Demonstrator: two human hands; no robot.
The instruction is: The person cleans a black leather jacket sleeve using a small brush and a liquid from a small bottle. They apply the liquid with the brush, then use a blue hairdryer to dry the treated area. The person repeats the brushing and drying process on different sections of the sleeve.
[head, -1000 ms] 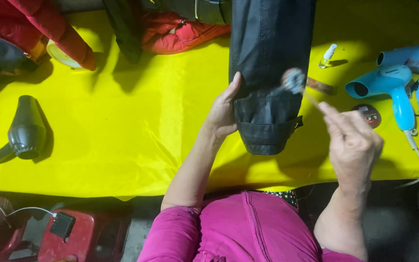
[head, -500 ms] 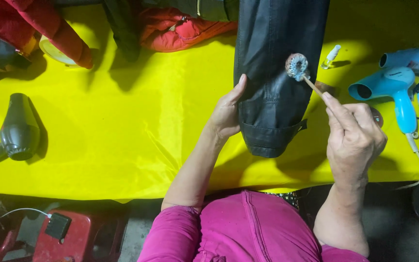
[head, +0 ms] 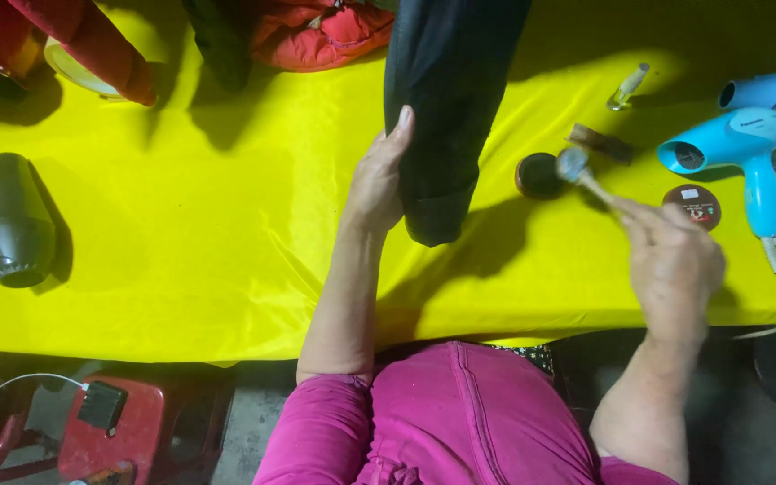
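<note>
The black garment is dark, smooth and faintly glossy, lying from the far edge toward the near side on the yellow table cover. The left hand rests flat against its left edge, fingers together. The right hand pinches a thin-handled round brush over a small open tin, right of the garment.

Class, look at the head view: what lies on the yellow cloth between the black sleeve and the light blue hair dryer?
In the head view, a small open dark tin lies there, with the round brush over its edge.
</note>
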